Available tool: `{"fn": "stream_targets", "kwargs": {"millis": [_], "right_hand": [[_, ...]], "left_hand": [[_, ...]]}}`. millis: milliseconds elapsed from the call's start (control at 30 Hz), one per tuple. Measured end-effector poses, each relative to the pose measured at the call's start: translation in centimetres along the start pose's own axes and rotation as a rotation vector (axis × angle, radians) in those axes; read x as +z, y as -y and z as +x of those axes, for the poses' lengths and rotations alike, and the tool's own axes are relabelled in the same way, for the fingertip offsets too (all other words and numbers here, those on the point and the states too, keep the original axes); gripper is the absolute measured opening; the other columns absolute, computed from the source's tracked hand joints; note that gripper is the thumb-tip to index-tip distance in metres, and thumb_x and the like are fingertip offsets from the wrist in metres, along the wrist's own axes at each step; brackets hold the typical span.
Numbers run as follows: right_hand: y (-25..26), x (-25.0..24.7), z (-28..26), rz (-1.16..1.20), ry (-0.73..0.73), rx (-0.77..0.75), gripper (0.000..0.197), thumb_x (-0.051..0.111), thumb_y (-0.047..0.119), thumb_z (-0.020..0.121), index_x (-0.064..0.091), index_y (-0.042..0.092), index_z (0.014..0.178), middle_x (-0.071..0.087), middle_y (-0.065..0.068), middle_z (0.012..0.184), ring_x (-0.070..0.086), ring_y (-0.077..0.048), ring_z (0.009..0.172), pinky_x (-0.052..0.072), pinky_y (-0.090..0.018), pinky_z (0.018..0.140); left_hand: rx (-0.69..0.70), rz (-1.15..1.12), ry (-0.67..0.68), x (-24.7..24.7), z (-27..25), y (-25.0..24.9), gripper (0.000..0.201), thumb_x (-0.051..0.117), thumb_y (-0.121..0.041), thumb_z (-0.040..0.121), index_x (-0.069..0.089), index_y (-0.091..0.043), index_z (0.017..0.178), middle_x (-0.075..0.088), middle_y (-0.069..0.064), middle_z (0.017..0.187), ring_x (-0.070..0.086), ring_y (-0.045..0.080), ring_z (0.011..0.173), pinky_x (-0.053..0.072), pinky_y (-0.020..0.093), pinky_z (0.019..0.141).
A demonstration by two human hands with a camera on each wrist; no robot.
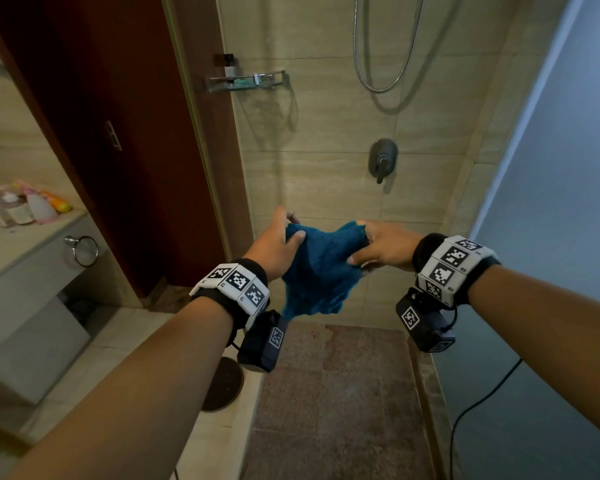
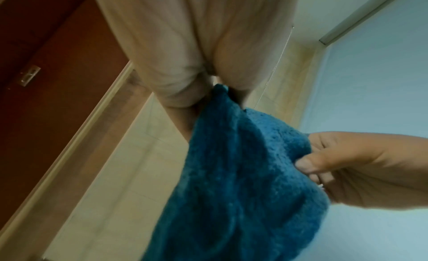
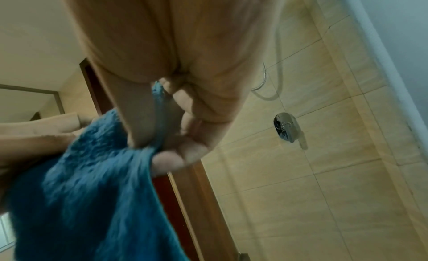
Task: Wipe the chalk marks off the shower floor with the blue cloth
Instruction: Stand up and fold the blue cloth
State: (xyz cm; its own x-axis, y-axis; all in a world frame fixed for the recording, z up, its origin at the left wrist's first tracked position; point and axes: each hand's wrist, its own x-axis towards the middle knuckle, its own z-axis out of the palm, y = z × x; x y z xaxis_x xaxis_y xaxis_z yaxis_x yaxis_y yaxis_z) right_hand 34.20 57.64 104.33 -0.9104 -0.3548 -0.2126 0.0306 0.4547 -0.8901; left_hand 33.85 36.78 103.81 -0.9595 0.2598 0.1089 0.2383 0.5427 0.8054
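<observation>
A fluffy blue cloth (image 1: 321,271) hangs in the air between my two hands, in front of the shower's back wall. My left hand (image 1: 278,244) pinches its upper left corner between thumb and fingers. My right hand (image 1: 383,249) grips the upper right corner. The cloth (image 2: 236,173) droops below both grips; my right hand (image 2: 347,162) shows at its right edge in the left wrist view. In the right wrist view my fingers (image 3: 185,137) curl around the cloth (image 3: 81,191). The reddish-brown shower floor (image 1: 340,403) lies below; faint pale marks near its far edge are hard to make out.
A tap handle (image 1: 381,161) and hose (image 1: 385,46) are on the back wall, a glass shelf (image 1: 246,81) to the left. A raised kerb (image 1: 222,427) with a dark round mat (image 1: 222,382) borders the floor. A vanity (image 1: 32,244) with bottles stands left. A black cable (image 1: 478,400) runs along the right wall.
</observation>
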Motion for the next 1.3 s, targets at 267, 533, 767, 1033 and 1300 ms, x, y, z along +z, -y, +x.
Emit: {"fn": "stream_targets", "kwargs": {"millis": [267,533,767,1033,1300], "right_hand": [[1.4,0.6,0.4,-0.183,-0.236,-0.037,0.017,0.041,0.006,0.095,0.055,-0.001,0.103,0.058,-0.022,0.095,0.055,-0.027,0.086,0.044,-0.034,0.075],[0.9,0.0,0.8,0.219,-0.299,0.101,0.054,0.056,0.017,0.092,0.032,0.02,0.14,0.051,-0.01,0.119,0.054,-0.025,0.103,0.051,-0.033,0.073],[1.4,-0.2,0.0,0.042,-0.199,-0.027,0.026,0.046,-0.002,0.093,0.059,0.017,0.106,0.059,-0.01,0.107,0.058,-0.013,0.081,0.05,-0.024,0.065],[1.7,0.0,0.4,0.097,-0.191,-0.031,0.026,0.056,-0.002,0.088,0.06,0.011,0.11,0.058,-0.009,0.111,0.057,-0.018,0.093,0.048,-0.027,0.076],[2.1,-0.4,0.6,-0.472,-0.258,-0.02,0.03,0.059,0.004,0.088,0.064,0.011,0.117,0.063,-0.007,0.114,0.057,-0.02,0.105,0.044,-0.027,0.086]], "left_hand": [[-0.144,-0.282,0.311,0.7,-0.8,0.5,0.099,0.07,0.006,0.081,0.011,-0.037,0.149,0.057,0.016,0.121,0.063,0.026,0.1,0.059,0.038,0.073],[-0.174,-0.167,0.07,0.7,0.2,0.9,0.063,0.053,-0.017,0.098,0.019,-0.036,0.148,0.056,0.016,0.114,0.065,0.033,0.096,0.058,0.044,0.076],[-0.179,-0.308,0.098,-0.1,0.6,0.4,0.042,0.074,-0.008,0.082,0.043,-0.02,0.108,0.059,0.015,0.11,0.064,0.027,0.094,0.058,0.033,0.075],[-0.072,0.06,0.073,0.2,0.5,0.3,0.03,0.065,-0.009,0.089,0.057,-0.019,0.116,0.067,0.01,0.105,0.065,0.026,0.096,0.053,0.043,0.089],[-0.03,0.216,0.021,-0.9,0.7,0.5,0.033,0.076,-0.014,0.081,0.068,-0.017,0.114,0.063,-0.003,0.101,0.058,0.012,0.097,0.043,0.023,0.082]]}}
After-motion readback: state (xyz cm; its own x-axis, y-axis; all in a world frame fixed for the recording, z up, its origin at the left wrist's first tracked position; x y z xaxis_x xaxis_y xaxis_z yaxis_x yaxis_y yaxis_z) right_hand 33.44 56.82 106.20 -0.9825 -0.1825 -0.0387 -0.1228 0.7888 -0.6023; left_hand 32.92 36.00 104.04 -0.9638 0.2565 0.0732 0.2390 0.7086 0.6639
